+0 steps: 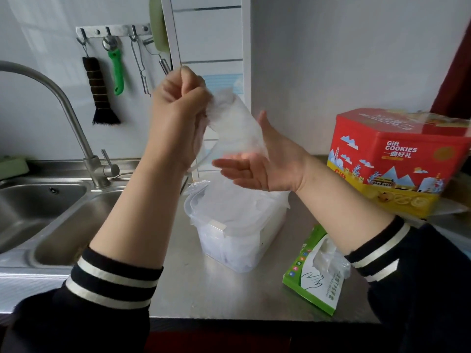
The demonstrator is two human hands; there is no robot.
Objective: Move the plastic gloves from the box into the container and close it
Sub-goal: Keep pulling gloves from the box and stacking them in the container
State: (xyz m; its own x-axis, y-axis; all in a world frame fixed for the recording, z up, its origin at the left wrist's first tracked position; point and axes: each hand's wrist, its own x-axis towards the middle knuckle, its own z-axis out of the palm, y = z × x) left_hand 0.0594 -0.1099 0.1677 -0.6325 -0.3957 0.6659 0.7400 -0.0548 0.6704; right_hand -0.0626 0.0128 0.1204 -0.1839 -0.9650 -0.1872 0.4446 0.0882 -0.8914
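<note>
My left hand (178, 103) is raised above the counter and grips the top of a thin clear plastic glove (237, 126), which hangs down from it. Below it, my right hand (257, 164) lies flat, palm up, with straight fingers against the glove's lower part. Underneath both stands the clear plastic container (237, 225) with more crumpled gloves inside and plastic draped over its top; its lid looks loosely set on. The green and white glove box (316, 273) lies at the right front, with a glove poking out of its opening.
A steel double sink (51, 215) with a curved tap (76, 128) is on the left. A red and yellow cookie tin (397, 161) stands at the back right. A brush, a green tool and other utensils hang on wall hooks (112, 31). The counter's front edge (229, 319) is close.
</note>
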